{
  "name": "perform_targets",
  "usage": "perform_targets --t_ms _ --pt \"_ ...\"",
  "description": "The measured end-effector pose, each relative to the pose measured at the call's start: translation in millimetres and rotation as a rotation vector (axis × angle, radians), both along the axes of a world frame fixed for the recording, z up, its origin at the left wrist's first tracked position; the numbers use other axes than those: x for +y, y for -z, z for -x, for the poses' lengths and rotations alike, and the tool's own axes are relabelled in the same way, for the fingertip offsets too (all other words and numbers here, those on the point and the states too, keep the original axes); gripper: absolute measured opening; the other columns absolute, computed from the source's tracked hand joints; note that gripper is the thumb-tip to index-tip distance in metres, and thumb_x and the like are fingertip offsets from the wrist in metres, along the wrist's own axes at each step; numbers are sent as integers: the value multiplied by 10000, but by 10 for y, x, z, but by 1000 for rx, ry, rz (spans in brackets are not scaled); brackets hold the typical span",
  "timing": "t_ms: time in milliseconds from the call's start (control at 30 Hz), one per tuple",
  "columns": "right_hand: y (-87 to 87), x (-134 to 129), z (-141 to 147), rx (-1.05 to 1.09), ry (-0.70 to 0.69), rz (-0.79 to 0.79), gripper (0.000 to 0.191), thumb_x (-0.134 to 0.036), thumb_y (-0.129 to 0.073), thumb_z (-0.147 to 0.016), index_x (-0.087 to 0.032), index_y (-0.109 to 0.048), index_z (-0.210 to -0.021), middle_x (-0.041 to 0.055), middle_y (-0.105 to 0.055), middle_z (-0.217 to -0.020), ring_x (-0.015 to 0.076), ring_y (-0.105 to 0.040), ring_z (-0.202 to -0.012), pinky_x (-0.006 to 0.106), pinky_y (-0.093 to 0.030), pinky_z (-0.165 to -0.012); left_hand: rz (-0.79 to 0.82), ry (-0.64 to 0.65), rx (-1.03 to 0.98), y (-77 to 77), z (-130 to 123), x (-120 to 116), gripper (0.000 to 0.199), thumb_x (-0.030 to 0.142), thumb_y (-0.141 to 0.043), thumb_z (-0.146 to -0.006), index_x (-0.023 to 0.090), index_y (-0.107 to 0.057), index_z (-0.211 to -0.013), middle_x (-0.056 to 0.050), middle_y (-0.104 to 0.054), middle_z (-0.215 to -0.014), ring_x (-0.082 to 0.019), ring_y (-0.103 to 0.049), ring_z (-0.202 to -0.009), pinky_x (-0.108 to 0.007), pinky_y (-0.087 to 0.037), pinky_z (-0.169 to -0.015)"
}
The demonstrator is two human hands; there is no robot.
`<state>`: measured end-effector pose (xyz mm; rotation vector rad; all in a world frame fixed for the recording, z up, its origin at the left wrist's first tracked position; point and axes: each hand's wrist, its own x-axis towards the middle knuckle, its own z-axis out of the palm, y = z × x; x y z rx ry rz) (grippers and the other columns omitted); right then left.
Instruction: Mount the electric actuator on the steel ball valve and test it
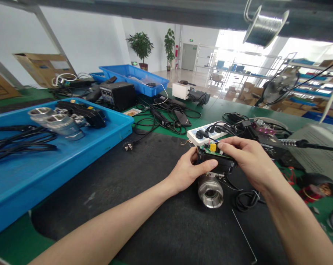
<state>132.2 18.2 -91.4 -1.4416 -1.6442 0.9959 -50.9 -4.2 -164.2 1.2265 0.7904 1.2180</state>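
On the bench's dark mat (144,206) I see the valve (211,191) standing, its black actuator on top. My left hand (189,173) clamps the actuator steady; right-hand fingers (224,147) pinch its exposed board. Beyond the valve lies a power strip (202,134); far left, a blue tray (72,147).
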Motion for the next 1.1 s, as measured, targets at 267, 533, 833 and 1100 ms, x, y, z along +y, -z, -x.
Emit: perform_targets --t_ms 267,533,833,1100 --pt "-11 6 3 -12 -1 -5 448 -539 -736 -815 -169 -753 -1068 57 -725 -1001 152 -625 -854 255 -452 -735 -1 3 -3 -1 4 -2 569 428 -815 -825 185 -610 -1298 -78 -727 -1225 -267 -670 -1135 -350 -520 -959" --pt "-12 -8 -12 -19 4 -2 446 -552 -740 -810 -180 -754 -1054 52 -725 -1008 159 -631 -877 272 -461 -769 -3 17 -5 15 15 2 554 421 -814 -835 183 -608 -1290 -68 -723 -1218 -251 -663 -1122 -332 -513 -953" --pt "-15 -5 4 -16 14 0 451 -553 -744 -805 -176 -754 -1053 54 -726 -998 161 -636 -875 277 -467 -771 -8 22 -15 6 13 0 570 417 -815 -837 182 -598 -1309 -67 -718 -1225 -246 -656 -1125 -326 -510 -952" --pt "4 21 -11 -9 -1 1 472 -559 -744 -801 -170 -753 -1069 61 -722 -997 154 -639 -850 269 -482 -751 -7 23 -6 17 12 7 557 421 -813 -839 179 -607 -1296 -66 -717 -1218 -247 -653 -1122 -337 -507 -959"
